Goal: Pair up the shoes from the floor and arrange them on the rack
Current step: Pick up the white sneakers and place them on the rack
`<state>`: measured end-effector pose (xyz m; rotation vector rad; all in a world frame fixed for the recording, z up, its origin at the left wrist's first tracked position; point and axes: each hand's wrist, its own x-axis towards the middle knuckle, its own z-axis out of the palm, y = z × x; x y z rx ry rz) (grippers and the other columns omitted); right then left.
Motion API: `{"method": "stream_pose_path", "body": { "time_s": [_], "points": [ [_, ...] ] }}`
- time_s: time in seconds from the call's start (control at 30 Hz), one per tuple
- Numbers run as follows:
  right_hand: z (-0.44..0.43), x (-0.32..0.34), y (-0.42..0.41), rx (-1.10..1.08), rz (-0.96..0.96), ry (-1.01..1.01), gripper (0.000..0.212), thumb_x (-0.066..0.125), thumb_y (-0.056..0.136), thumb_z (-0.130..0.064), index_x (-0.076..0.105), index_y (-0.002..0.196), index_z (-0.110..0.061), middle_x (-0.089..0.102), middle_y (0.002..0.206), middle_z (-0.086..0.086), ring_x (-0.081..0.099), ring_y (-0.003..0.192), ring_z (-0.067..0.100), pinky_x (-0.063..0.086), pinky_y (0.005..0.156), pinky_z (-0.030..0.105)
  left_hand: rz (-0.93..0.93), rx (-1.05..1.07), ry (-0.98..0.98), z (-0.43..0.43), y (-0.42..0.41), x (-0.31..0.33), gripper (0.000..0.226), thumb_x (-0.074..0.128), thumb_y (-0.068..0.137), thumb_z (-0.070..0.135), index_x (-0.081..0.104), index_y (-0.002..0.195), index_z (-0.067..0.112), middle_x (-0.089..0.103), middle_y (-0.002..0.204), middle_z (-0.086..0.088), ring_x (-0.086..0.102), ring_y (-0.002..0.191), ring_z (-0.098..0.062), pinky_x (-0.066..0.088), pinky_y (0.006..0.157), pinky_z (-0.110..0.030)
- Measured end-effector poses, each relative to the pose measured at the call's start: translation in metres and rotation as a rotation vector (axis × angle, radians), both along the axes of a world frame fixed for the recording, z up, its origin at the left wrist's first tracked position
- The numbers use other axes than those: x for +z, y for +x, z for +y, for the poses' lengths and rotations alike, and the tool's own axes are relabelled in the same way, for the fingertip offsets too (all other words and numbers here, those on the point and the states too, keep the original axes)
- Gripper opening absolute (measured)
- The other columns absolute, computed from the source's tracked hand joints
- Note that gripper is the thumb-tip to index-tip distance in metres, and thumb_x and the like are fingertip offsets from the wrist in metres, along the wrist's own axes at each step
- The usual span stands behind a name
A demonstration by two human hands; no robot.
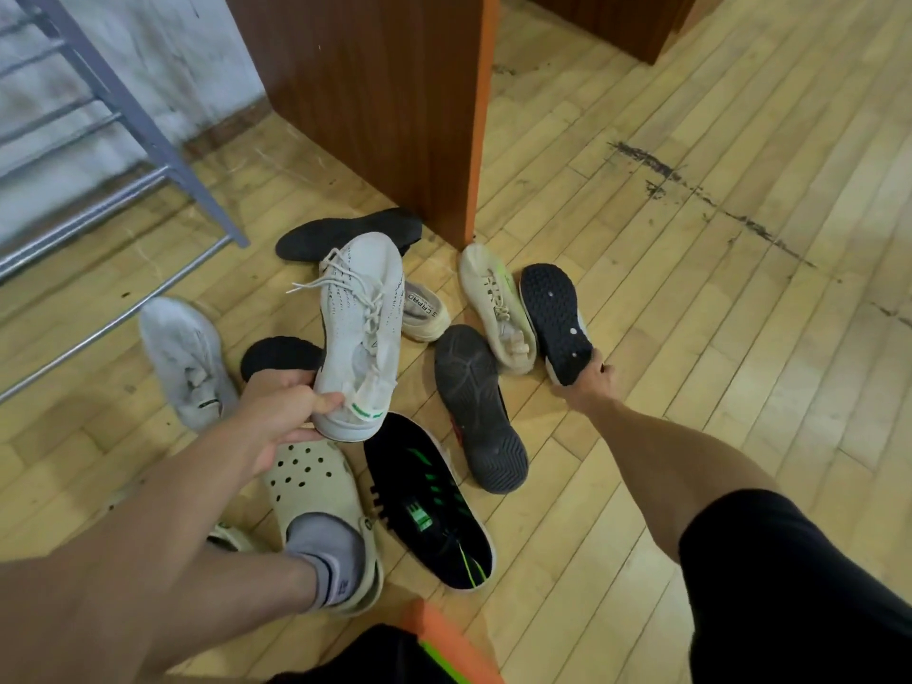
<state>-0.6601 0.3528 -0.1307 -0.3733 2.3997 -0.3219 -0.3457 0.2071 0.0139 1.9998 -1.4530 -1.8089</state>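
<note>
My left hand [284,412] grips the heel of a white knit sneaker [360,328] with white laces, lifted above the pile. My right hand [592,382] holds the heel of a shoe turned dark-sole-up [555,318]. Beside that one lies a cream sneaker [496,308]. A grey-soled shoe [476,407] lies upside down in the middle. A black shoe with green stripes [429,506] sits near my foot. A worn white sneaker [185,362] lies at the left. The grey metal rack [148,135] stands at the upper left.
A brown wooden cabinet [395,101] stands just behind the pile. A black shoe [345,232] and a cream shoe [424,308] lie under the lifted sneaker, another black shoe [276,355] beside my left hand. My foot wears a cream clog [321,491]. Wooden floor [715,288] stretches to the right.
</note>
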Motion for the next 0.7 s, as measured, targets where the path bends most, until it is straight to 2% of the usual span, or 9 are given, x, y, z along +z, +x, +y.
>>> {"method": "stream_pose_path", "body": {
  "time_s": [0.1, 0.2, 0.27, 0.33, 0.43, 0.5, 0.6, 0.7],
  "points": [
    [0.004, -0.001, 0.01, -0.092, 0.033, -0.13, 0.079, 0.076, 0.079, -0.021, 0.028, 0.14, -0.008, 0.034, 0.138, 0.019, 0.049, 0.119, 0.038, 0.046, 0.091, 0.041, -0.007, -0.042, -0.002, 0.002, 0.001, -0.004, 0.045, 0.07, 0.08, -0.001, 0.06, 0.123, 0.007, 0.069, 0.094, -0.004, 0.066, 0.095, -0.024, 0.055, 0.079, -0.037],
    [0.003, 0.005, 0.018, -0.156, 0.035, -0.176, 0.079, 0.079, 0.076, -0.021, 0.032, 0.138, -0.006, 0.04, 0.134, 0.018, 0.05, 0.117, 0.035, 0.046, 0.088, 0.038, -0.007, -0.046, -0.011, 0.002, 0.0, -0.006, 0.04, 0.07, 0.08, -0.001, 0.063, 0.119, 0.008, 0.069, 0.09, -0.002, 0.066, 0.091, -0.022, 0.054, 0.076, -0.036],
    [0.009, 0.005, 0.015, -0.206, 0.007, -0.25, 0.082, 0.081, 0.073, -0.024, 0.035, 0.139, -0.008, 0.046, 0.131, 0.013, 0.053, 0.115, 0.032, 0.046, 0.084, 0.035, -0.004, -0.03, -0.016, 0.0, -0.003, -0.006, 0.033, 0.07, 0.08, -0.002, 0.065, 0.111, 0.009, 0.068, 0.086, -0.001, 0.066, 0.086, -0.021, 0.054, 0.076, -0.037],
    [0.013, 0.01, 0.008, -0.251, -0.054, -0.365, 0.083, 0.08, 0.073, -0.033, 0.036, 0.141, -0.012, 0.055, 0.123, 0.004, 0.061, 0.1, 0.026, 0.05, 0.077, 0.031, 0.011, -0.013, -0.014, -0.002, -0.008, -0.004, 0.025, 0.069, 0.081, -0.002, 0.065, 0.101, 0.012, 0.067, 0.083, -0.001, 0.065, 0.085, -0.021, 0.054, 0.076, -0.037],
    [0.003, 0.027, 0.001, -0.515, -0.284, -0.596, 0.065, 0.074, 0.077, -0.043, 0.051, 0.133, -0.018, 0.068, 0.099, 0.006, 0.063, 0.068, 0.019, 0.058, 0.067, 0.028, 0.03, 0.017, -0.019, -0.006, -0.016, -0.003, 0.023, 0.07, 0.08, -0.003, 0.065, 0.097, 0.012, 0.068, 0.087, -0.004, 0.065, 0.09, -0.024, 0.054, 0.077, -0.038],
    [-0.005, 0.038, -0.001, -0.635, -0.39, -0.705, 0.05, 0.072, 0.079, -0.043, 0.062, 0.121, -0.018, 0.069, 0.092, 0.005, 0.062, 0.064, 0.017, 0.058, 0.067, 0.029, 0.037, 0.032, -0.032, -0.007, -0.02, -0.002, 0.025, 0.07, 0.08, -0.003, 0.066, 0.102, 0.008, 0.069, 0.089, -0.007, 0.066, 0.086, -0.023, 0.054, 0.073, -0.036],
    [-0.012, 0.045, 0.012, -0.596, -0.607, -0.798, 0.049, 0.068, 0.082, -0.043, 0.063, 0.122, -0.015, 0.069, 0.084, 0.004, 0.061, 0.06, 0.014, 0.054, 0.066, 0.029, 0.058, 0.074, -0.051, -0.005, -0.026, 0.004, 0.022, 0.067, 0.082, -0.004, 0.064, 0.098, 0.012, 0.066, 0.092, -0.009, 0.063, 0.086, -0.024, 0.051, 0.075, -0.035],
    [-0.018, 0.045, 0.039, -0.553, -0.937, -0.875, 0.05, 0.053, 0.09, -0.047, 0.056, 0.126, -0.013, 0.065, 0.079, 0.008, 0.059, 0.058, 0.016, 0.053, 0.066, 0.032, 0.092, 0.117, -0.039, -0.004, -0.027, 0.007, 0.021, 0.065, 0.084, -0.003, 0.06, 0.095, 0.014, 0.065, 0.098, -0.011, 0.061, 0.092, -0.027, 0.05, 0.076, -0.036]
  ]
}}
